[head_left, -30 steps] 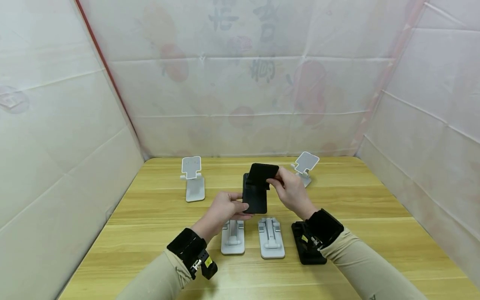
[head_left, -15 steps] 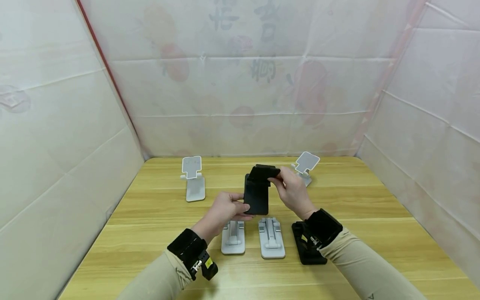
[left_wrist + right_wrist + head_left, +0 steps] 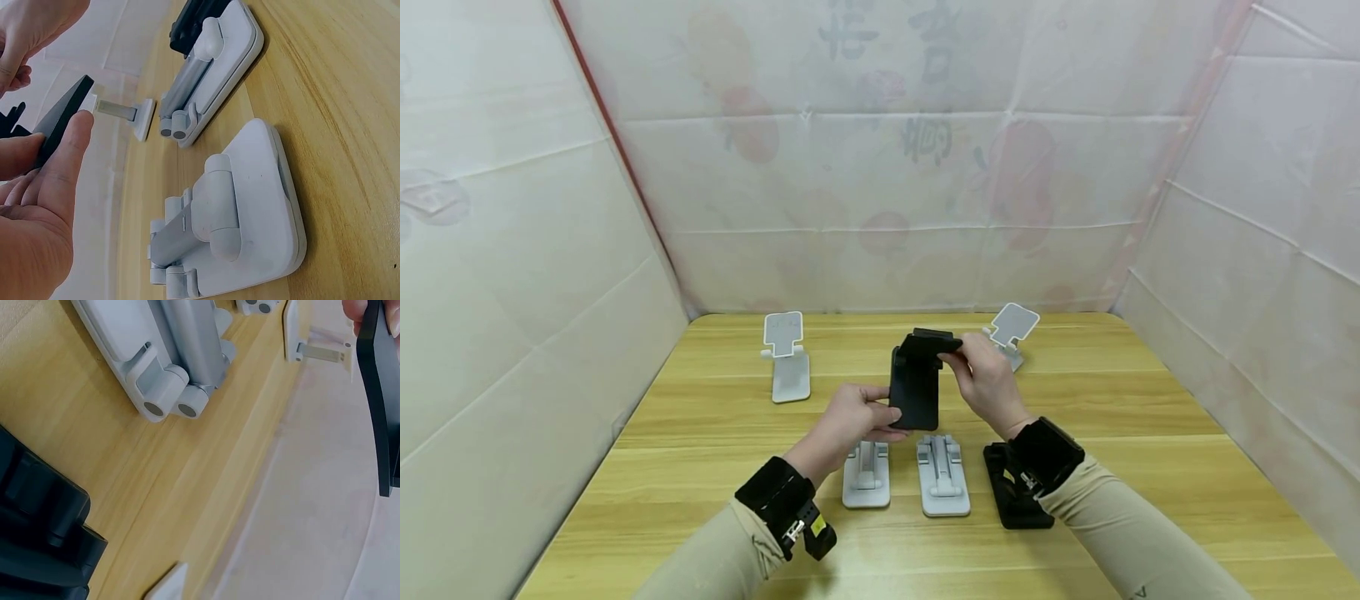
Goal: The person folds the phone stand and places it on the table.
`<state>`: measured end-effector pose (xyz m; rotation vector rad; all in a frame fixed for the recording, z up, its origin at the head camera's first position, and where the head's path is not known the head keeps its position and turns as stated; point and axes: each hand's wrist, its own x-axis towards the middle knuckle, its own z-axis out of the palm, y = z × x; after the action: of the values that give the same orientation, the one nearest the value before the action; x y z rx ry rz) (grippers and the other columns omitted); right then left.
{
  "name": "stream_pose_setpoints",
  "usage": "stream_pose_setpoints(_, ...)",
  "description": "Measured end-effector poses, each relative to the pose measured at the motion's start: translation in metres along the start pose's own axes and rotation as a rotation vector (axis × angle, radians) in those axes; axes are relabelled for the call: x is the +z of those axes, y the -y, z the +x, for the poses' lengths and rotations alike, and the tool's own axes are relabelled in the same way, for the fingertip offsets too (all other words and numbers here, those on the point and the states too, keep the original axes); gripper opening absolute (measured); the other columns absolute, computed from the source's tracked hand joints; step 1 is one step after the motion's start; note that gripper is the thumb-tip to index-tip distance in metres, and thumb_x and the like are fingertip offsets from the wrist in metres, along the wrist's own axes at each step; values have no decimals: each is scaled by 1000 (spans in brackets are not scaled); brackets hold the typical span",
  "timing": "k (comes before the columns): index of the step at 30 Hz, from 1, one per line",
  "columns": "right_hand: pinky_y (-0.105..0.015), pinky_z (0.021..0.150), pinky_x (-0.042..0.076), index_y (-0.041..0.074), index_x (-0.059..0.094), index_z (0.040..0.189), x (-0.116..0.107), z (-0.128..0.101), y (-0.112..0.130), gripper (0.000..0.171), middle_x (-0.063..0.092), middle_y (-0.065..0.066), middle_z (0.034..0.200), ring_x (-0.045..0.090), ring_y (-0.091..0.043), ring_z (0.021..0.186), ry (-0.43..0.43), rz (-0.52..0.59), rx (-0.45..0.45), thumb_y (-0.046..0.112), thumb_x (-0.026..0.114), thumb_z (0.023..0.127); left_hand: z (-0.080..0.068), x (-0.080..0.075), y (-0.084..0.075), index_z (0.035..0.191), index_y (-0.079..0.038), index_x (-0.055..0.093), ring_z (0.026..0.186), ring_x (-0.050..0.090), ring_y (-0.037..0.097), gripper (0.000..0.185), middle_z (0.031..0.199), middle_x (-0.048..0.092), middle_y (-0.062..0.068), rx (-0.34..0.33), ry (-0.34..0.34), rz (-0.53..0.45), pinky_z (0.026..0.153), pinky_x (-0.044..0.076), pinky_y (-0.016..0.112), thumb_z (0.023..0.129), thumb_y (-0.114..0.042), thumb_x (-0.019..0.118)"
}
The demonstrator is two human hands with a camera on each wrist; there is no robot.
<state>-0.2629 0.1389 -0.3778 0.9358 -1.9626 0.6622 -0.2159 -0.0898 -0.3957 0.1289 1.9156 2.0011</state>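
A black folding phone stand (image 3: 915,398) is held up above the table, its upper plate tilted away from the base. My left hand (image 3: 853,412) grips the base by its lower left edge, thumb on the front. My right hand (image 3: 988,379) pinches the right edge of the upper plate. In the left wrist view, the base (image 3: 62,115) shows edge-on between thumb and fingers. The right wrist view catches the stand (image 3: 378,400) at its right side, and the right hand itself is out of that view.
Two white folded phone stands (image 3: 867,492) (image 3: 945,492) and a black folded one (image 3: 1018,504) lie in a row on the wooden table (image 3: 700,483) near me. Unfolded white stands (image 3: 791,379) (image 3: 1015,323) stand at the back left and back right. Pale sheet walls (image 3: 880,192) surround the table.
The upper plate of the black phone stand has tilted further and now shows more edge-on, with my right hand pinching it. The stand has shifted slightly to the right; my left hand stays nearly still.
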Motion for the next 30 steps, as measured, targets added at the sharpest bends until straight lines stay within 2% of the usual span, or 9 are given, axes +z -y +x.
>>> stream_pose_setpoints(8, -35, 58, 45, 1, 60, 91, 0, 0, 0, 19, 58, -7, 79, 52, -22, 71, 30, 3, 40, -1, 78, 87, 0, 1, -3, 141, 9, 54, 97, 75, 37, 43, 118, 69, 26, -10, -7, -20, 84, 65, 38, 99, 0, 61)
stream_pose_setpoints(17, -31, 58, 40, 5, 56, 86, -3, 6, 3, 23, 53, -4, 77, 47, -18, 69, 77, -22, 44, 1, 79, 87, 2, -3, 0, 142, 8, 53, 96, 75, 36, 44, 117, 70, 26, -17, -30, -55, 86, 64, 40, 99, 1, 61)
stream_pose_setpoints(21, -32, 60, 42, 2, 61, 98, -6, 10, 6, 19, 57, -6, 81, 50, -20, 71, 69, -11, 36, 1, 78, 88, 2, -4, 0, 142, 8, 53, 96, 75, 35, 45, 118, 69, 26, -16, -40, -70, 85, 64, 39, 98, 2, 61)
stream_pose_setpoints(24, -32, 60, 45, 0, 64, 108, -8, 14, 7, 24, 60, -8, 85, 53, -21, 73, 54, -3, 27, 1, 78, 88, 3, -5, 1, 142, 8, 53, 96, 75, 35, 44, 119, 69, 27, -14, -45, -74, 85, 64, 39, 98, 2, 61)
stream_pose_setpoints(30, -29, 57, 43, -1, 65, 109, -12, 18, 8, 25, 60, -7, 84, 52, -19, 72, 33, 17, 17, -2, 78, 87, 2, -8, 2, 141, 9, 53, 97, 75, 35, 44, 119, 68, 28, -5, -51, -72, 86, 64, 40, 98, 2, 60)
